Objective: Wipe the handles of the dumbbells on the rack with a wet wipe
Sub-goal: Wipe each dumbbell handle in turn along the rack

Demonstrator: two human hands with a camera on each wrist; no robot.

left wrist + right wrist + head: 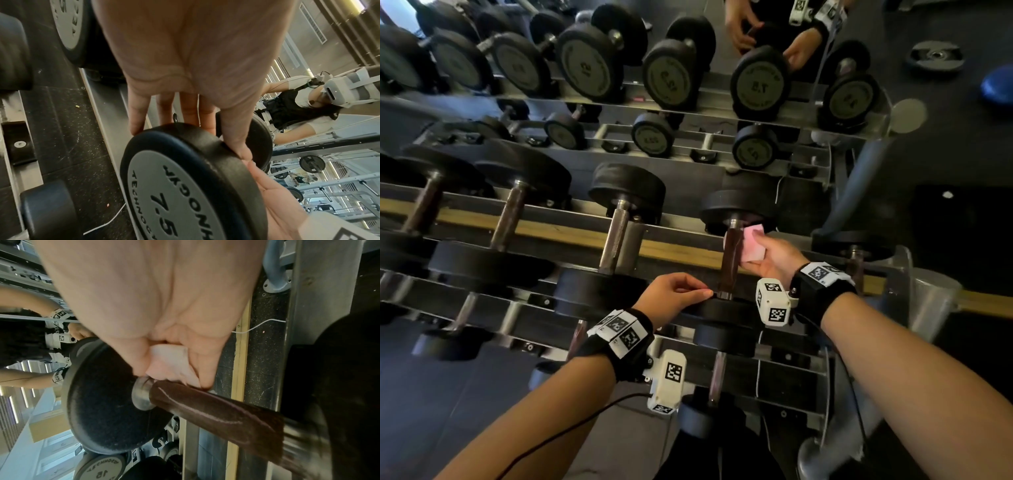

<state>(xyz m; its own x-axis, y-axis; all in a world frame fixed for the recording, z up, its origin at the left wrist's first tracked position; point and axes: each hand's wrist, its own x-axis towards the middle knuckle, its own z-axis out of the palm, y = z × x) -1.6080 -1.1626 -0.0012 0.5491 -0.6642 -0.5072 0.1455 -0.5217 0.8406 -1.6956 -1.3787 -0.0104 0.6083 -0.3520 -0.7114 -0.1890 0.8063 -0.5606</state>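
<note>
A 7.5 dumbbell with a brown handle (pixel 730 260) lies on the rack's top tier (pixel 571 233), second from the right end. My right hand (pixel 755 246) pinches a pink wet wipe (pixel 752 244) and presses it on the handle's right side, up by the far head (pixel 738 205). The right wrist view shows the wipe (pixel 170 363) between thumb and fingers, touching the handle (pixel 216 410) next to its steel collar. My left hand (pixel 698 293) grips the rim of the near head (pixel 722 313). In the left wrist view its thumb and fingers (pixel 135 120) straddle that head (pixel 185 186).
More dumbbells (pixel 616 236) sit side by side to the left, and one (pixel 854 250) is on the right. A lower tier (pixel 717 373) holds smaller ones. A mirror (pixel 688 75) behind the rack reflects it all. The rack's grey end post (pixel 928 301) stands on the right.
</note>
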